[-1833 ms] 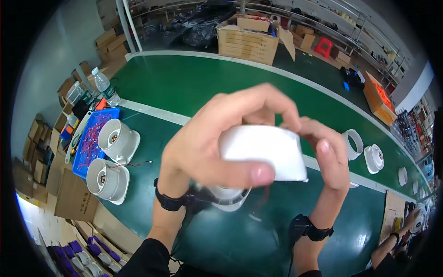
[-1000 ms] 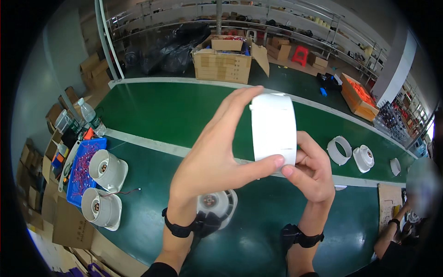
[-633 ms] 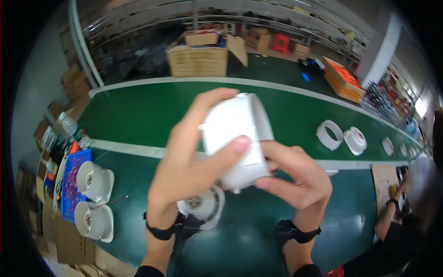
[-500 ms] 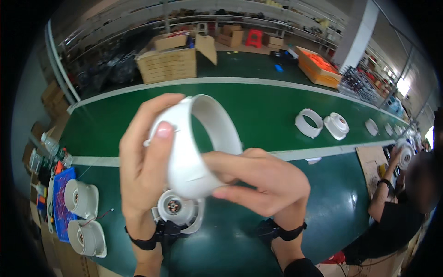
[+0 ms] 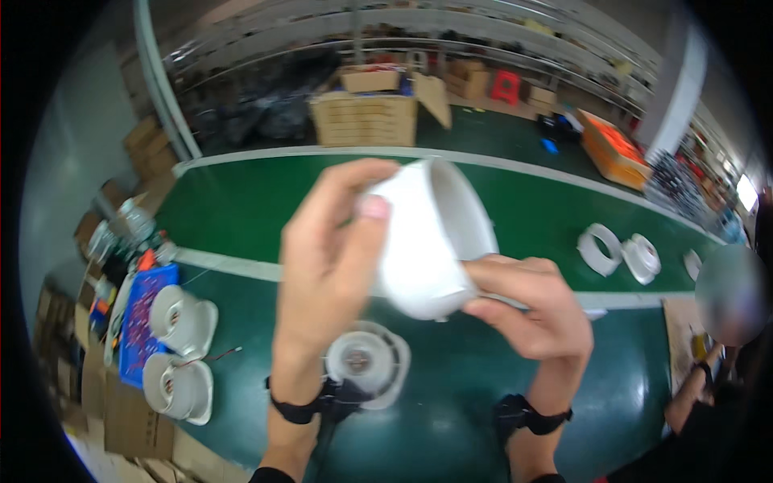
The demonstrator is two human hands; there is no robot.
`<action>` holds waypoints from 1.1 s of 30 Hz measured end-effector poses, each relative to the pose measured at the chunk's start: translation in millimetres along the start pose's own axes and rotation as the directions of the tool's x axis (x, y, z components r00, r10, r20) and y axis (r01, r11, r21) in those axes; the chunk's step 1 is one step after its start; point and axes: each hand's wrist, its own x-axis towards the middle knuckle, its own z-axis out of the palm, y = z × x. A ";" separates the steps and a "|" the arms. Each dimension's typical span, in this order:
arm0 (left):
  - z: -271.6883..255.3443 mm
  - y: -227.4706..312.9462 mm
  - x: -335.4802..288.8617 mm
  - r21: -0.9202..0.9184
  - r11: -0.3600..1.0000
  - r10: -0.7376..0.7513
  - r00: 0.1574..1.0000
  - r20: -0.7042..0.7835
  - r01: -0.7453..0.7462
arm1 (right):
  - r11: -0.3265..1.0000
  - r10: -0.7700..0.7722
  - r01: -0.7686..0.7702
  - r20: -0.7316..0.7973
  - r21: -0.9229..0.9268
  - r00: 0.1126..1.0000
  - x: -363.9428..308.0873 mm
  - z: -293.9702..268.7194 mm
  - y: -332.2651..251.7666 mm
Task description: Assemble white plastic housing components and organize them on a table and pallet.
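Observation:
Between my two hands, raised over the bench, is a wide white plastic ring (image 5: 423,249), tilted so its opening faces right. My left hand (image 5: 330,233) wraps the ring's left side, thumb lying on the outer wall. On the lower right rim, my right hand (image 5: 531,306) pinches the wall between thumb and fingers. Below them a white fan motor base (image 5: 362,362) with a round centre lies on the dark green bench, partly behind my left wrist. Two white fan housings (image 5: 183,322) stand at the left, a thin wire with a small plug trailing from the nearer one.
A blue tray (image 5: 149,294) of small reddish parts lies at the left edge, near clear bottles (image 5: 137,221). Across the green belt (image 5: 241,209) are another white ring (image 5: 600,249) and a base (image 5: 642,259). Cardboard boxes stand beyond. A co-worker (image 5: 708,378) is at the right.
The whole view has swung left, so the bench things sit further right in the picture. Both hands still hold the ring, which is tilted a little differently.

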 end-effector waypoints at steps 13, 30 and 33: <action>-12.5 2.2 3.8 -0.298 0.939 -0.167 0.985 0.037 0.171 | 0.994 0.113 -0.113 -0.002 -0.010 0.994 3.6 4.7 -4.4; 6.0 7.1 -1.4 -0.320 0.936 -0.173 0.984 -0.048 0.149 | 0.947 0.320 -0.288 -0.477 0.141 0.818 16.1 38.7 -6.0; 8.8 6.4 -4.1 -0.320 0.937 -0.166 0.985 -0.052 0.141 | 0.930 0.368 -0.303 -0.519 0.209 0.771 22.5 45.7 -4.8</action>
